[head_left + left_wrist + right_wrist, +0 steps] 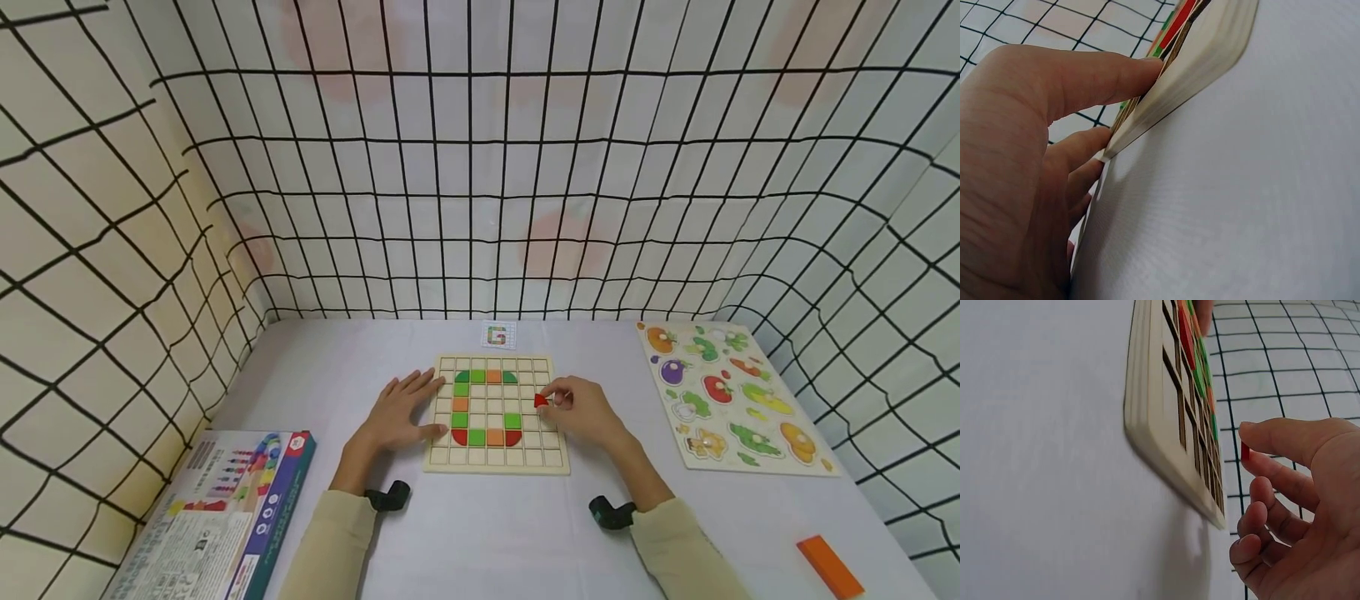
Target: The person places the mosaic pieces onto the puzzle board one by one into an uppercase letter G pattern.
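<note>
A wooden grid board point(493, 457) lies on the table with green, orange and red tiles set in some cells, forming an open ring. My right hand point(584, 410) pinches a small red tile point(540, 401) between thumb and index finger, over the board's right edge. In the right wrist view the red tile point(1245, 451) shows edge-on, held above the board. My left hand point(397, 412) lies spread at the board's left side, its thumb and fingertips on the edge. The left wrist view shows that thumb point(1110, 76) resting on the board's rim point(1210, 69).
Behind the board lies a small card point(498, 335) printed with a coloured G-like pattern. A vegetable puzzle board point(693, 417) is at the right, an orange block point(830, 567) at the front right. A printed box point(217, 517) lies front left. Black wire mesh point(491, 175) surrounds the table.
</note>
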A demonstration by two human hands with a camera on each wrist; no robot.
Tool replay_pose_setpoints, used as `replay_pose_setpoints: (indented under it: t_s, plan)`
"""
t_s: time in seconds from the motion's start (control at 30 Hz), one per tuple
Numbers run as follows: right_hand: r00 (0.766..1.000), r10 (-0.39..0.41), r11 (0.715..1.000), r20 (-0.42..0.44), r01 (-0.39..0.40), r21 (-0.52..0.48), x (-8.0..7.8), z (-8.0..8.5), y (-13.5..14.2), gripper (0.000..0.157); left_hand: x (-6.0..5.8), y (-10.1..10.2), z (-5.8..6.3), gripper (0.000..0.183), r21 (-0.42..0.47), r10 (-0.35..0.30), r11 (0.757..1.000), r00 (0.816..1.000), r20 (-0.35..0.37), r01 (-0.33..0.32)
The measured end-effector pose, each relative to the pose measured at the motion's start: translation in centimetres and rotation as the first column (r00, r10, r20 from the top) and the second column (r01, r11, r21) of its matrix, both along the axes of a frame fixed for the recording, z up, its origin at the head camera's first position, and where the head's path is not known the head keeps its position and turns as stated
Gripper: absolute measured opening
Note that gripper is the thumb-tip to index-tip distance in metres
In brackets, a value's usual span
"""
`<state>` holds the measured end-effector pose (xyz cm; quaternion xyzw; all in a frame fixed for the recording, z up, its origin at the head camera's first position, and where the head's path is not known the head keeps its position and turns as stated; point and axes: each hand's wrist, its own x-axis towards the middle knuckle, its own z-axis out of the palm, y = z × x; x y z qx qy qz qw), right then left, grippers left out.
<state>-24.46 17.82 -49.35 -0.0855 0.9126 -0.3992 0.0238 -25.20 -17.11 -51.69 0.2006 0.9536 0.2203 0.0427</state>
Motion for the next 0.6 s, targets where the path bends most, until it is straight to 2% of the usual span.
replay_pose_setpoints:
  t_s: [0.37, 0.6]
  plan:
    - [0.996, 0.090, 0.995, 0.004, -0.090, -0.051, -0.5, 0.0, -3.1, 0.020, 0.1, 0.0, 0.2, 0.085, -0.001, -0.002, 1.000, 1.000, 0.007, 0.002]
    - [0.996, 0.079, 0.997, 0.030, -0.078, -0.026, -0.8, -0.1, -4.3, 0.020, 0.0, 0.0, 0.2, 0.085, -0.008, -0.003, 1.000, 1.000, 0.010, 0.003]
